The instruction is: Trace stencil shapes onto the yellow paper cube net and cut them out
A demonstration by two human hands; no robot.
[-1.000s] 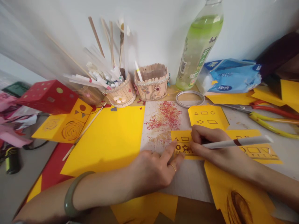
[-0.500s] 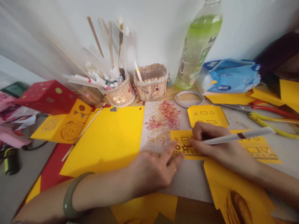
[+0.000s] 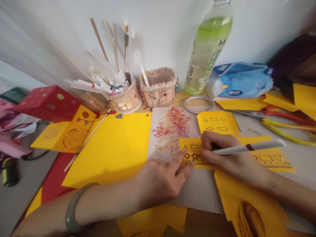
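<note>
My right hand [image 3: 224,153] is closed around a white marker [image 3: 237,149] with a dark brown band, its tip hidden behind my fingers. Under it, a see-through stencil ruler [image 3: 276,162] with shape cut-outs and numbers lies on a yellow paper strip [image 3: 261,141]. Two spread fingertips of my left hand [image 3: 168,179] press on the ruler's left end, beside the hexagon and star. Triangle and rectangle outlines show on the strip. Just behind sits a yellow card [image 3: 218,123] with drawn outlines of a triangle, a circle and other shapes.
Craft-stick baskets [image 3: 158,95], one full of markers, stand by the wall with a green drink bottle [image 3: 207,52]. A tape roll [image 3: 199,104], blue wipes pack [image 3: 242,80], scissors [image 3: 269,113] and yellow-handled pliers [image 3: 278,130] lie rightward. Yellow sheet [image 3: 111,144] and red box [image 3: 49,103] are left.
The whole view has shifted slightly. My right hand has moved a little against the ruler, and the marker leans slightly lower; my left fingers stay on the ruler.
</note>
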